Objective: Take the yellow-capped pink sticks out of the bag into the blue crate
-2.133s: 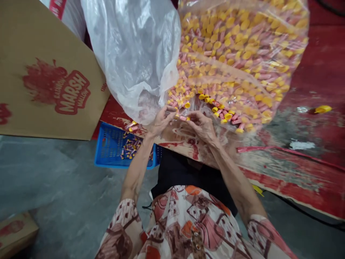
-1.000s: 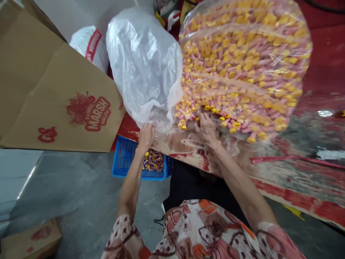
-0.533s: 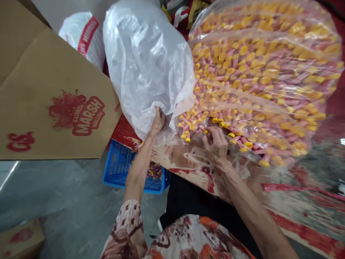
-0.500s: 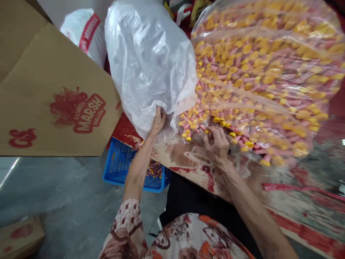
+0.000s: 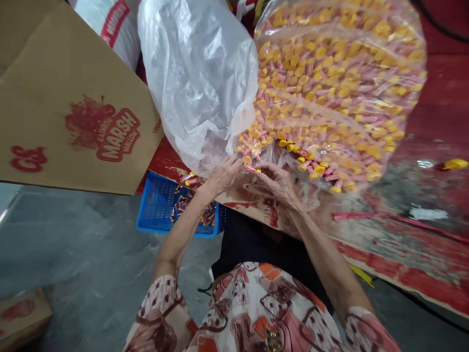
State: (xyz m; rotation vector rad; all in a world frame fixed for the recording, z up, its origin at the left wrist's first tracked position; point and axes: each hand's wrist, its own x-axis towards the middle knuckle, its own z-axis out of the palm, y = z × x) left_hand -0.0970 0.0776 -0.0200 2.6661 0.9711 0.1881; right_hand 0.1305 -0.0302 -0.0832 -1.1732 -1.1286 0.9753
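Observation:
A big clear plastic bag (image 5: 330,73) full of small pink tubes with yellow caps lies on a red-printed board (image 5: 403,244). At its open mouth my left hand (image 5: 222,175) and my right hand (image 5: 280,182) meet, fingers curled together round one pink tube (image 5: 252,169) between them. An empty, crumpled clear bag (image 5: 198,73) hangs just left of the hands.
A blue plastic basket (image 5: 161,205) holding several small tubes sits on the grey floor below the board's edge. A brown carton marked MARSH (image 5: 73,107) leans at left. A white sack (image 5: 117,24) is behind it. One loose yellow cap (image 5: 452,164) lies far right.
My left hand let go of the empty bag's lower edge and came right to meet my right hand at the full bag's mouth; both now pinch a pink tube.

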